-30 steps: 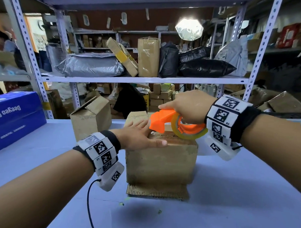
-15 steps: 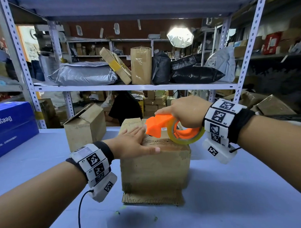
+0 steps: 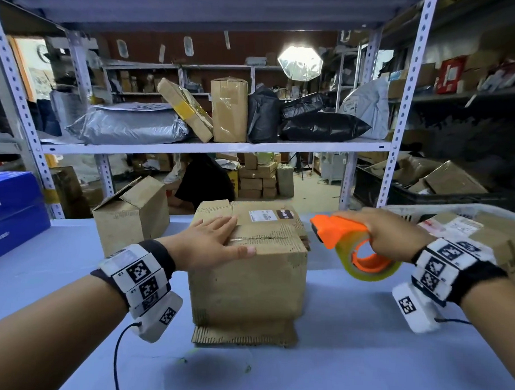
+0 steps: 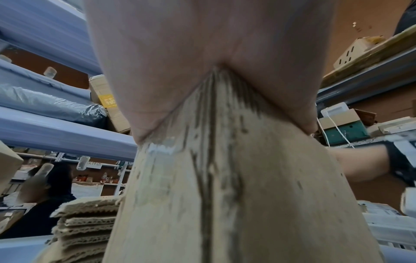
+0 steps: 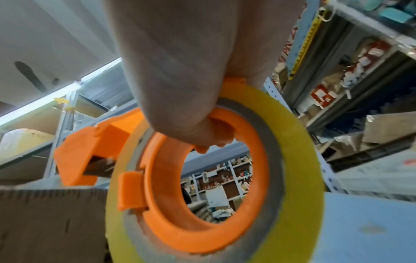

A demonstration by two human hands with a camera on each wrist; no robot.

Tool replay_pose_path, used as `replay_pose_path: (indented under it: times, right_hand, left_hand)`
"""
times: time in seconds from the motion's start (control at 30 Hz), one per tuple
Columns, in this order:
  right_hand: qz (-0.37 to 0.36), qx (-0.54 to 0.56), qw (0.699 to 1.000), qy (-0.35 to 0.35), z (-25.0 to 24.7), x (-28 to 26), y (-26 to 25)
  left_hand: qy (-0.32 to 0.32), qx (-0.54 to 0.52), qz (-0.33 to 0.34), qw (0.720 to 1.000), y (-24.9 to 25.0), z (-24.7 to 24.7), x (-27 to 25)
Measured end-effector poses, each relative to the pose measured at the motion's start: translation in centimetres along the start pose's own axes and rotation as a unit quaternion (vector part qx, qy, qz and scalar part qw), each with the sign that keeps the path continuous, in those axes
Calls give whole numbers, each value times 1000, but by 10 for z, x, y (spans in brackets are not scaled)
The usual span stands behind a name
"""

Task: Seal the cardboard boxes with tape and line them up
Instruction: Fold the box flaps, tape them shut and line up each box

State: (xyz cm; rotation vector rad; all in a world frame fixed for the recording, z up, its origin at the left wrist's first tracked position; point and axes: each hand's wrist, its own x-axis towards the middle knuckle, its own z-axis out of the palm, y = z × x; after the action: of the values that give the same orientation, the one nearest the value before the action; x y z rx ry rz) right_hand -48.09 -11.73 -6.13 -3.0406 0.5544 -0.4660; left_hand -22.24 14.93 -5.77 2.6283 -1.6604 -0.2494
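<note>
A worn brown cardboard box (image 3: 247,285) stands in the middle of the blue table (image 3: 361,359), its top flaps folded down. My left hand (image 3: 213,243) lies flat on the left part of the top, fingers straight and the thumb along the front edge; the left wrist view shows the palm (image 4: 202,53) pressed on a box corner (image 4: 225,178). My right hand (image 3: 386,231) grips an orange tape dispenser (image 3: 339,229) with a yellowish tape roll (image 3: 364,268), held in the air just right of the box. In the right wrist view the fingers (image 5: 202,131) curl through the orange core (image 5: 202,222).
A second cardboard box (image 3: 133,211) with a raised flap stands behind on the left. A blue carton (image 3: 13,212) sits at the far left edge. A white basket (image 3: 466,211) of parcels is at the right. A metal shelf (image 3: 211,146) full of packages rises behind the table.
My right hand has carried the tape dispenser off the top of the box to its right side. The left hand stays flat on the box top.
</note>
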Motion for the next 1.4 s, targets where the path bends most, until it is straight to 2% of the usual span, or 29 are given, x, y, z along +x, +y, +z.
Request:
replay_pose_path:
  times: [0.1,0.27,0.4,0.47,0.53,0.67,0.83,0.9,0.97,1.07,1.23,1.3,1.4]
  right_hand:
    - [9,26,1000,-10,21,-8,12]
    - [7,16,997,-72,42,-8,-1]
    - [-1,-11,995,-103,44,4,-11]
    - [2,-6,993,-116,42,8,-13]
    - [9,-5,993,-117,41,11,-17]
    - [22,-96,990,-101,45,21,-28]
    - [45,-28,993,-110,46,19,-30]
    - [47,-19,994,-102,48,18,-30]
    - [48,-19,994,-93,49,16,-30]
    - [52,-20,995,-87,51,12,-26]
    - [50,-12,995,-81,50,8,-25]
    - [46,-13,996,-80,50,8,-27]
    - [41,-29,996,-76,51,8,-30]
  left_hand:
    - [1,2,3,1000,0,1,0]
    - [0,28,15,999,2,1,2]
    - [-11,38,85,996,9,0,2]
    - [-12,42,115,992,20,2,1]
    - [2,64,119,991,36,5,4]
    - [66,121,106,985,84,16,16]
    - [72,105,112,986,115,20,25]
    - [70,88,123,986,108,18,22]
    - [37,54,123,990,95,13,17]
    - [-4,19,91,996,68,6,8]
    - [-28,93,34,995,20,1,-3]
    - [8,124,28,992,10,9,-3]
    - [41,66,-10,997,12,14,0]
